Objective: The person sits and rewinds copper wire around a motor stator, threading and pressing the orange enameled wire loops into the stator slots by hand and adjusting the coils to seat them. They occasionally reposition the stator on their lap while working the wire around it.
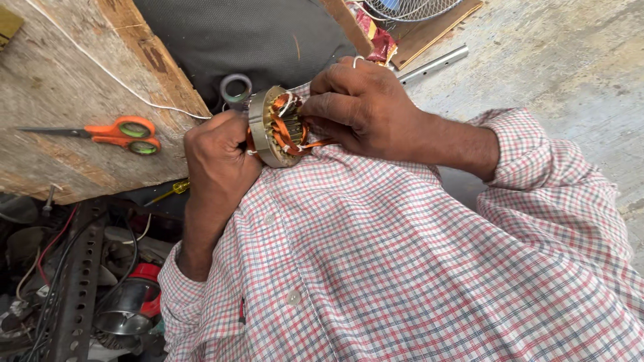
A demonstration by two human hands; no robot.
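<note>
My left hand [218, 157] grips the metal ring of a round motor stator [268, 127] with copper-orange windings, held against my checked shirt [376, 255]. My right hand [355, 107] lies over the windings from the right, fingertips pinching the white and orange wires at the coil. A ring sits on one finger of that hand. The far side of the stator is hidden by my hands.
Orange-handled scissors [114, 133] lie on a worn wooden board [67, 87] at left. A roll of tape [236, 88] sits just behind the stator, a metal tube [433, 64] at upper right, a yellow screwdriver [171, 191], and wires, perforated steel angle [77, 281] and parts at lower left.
</note>
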